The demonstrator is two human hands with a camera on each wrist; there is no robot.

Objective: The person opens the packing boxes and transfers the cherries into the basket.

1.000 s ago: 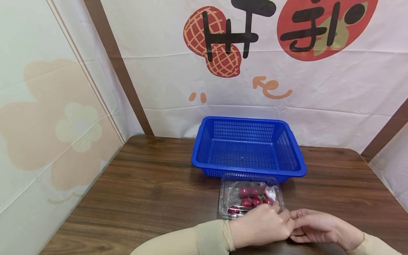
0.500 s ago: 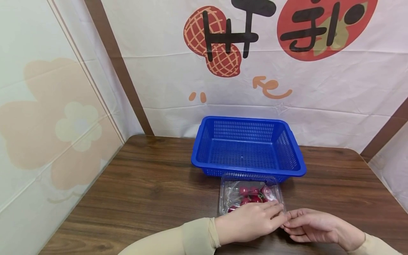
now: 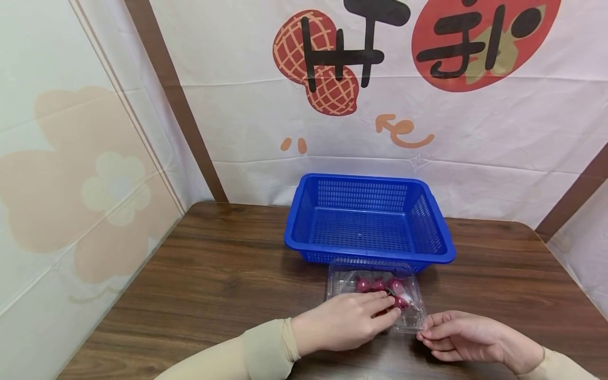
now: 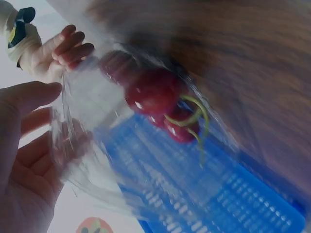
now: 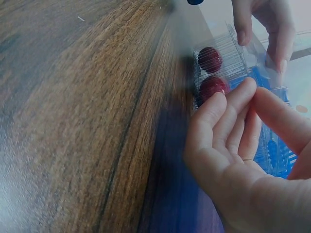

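Note:
A clear plastic box (image 3: 412, 319) of cherries (image 3: 363, 285) lies on the table, against the front of the blue basket. Green stems show on a cherry (image 4: 153, 91) in the left wrist view. My left hand (image 3: 349, 322) lies over the box's lid with fingers extended, hiding its near left part and some of the fruit. At the near right corner of the box, my right hand (image 3: 467, 335) pinches the edge between thumb and fingertips. Thumb and forefinger of the right hand (image 5: 243, 150) meet beside the box in the right wrist view.
The blue perforated basket (image 3: 361, 227) stands just behind the box, with nothing inside it. Brown wood-grain table (image 3: 228, 279) extends to both sides. A printed cloth (image 3: 247, 132) hangs behind the table's far edge.
My left hand has moved left from the right corner across the lid, its fingers straightening. My right hand has stayed near the corner, shifting slightly left. Box and basket look still.

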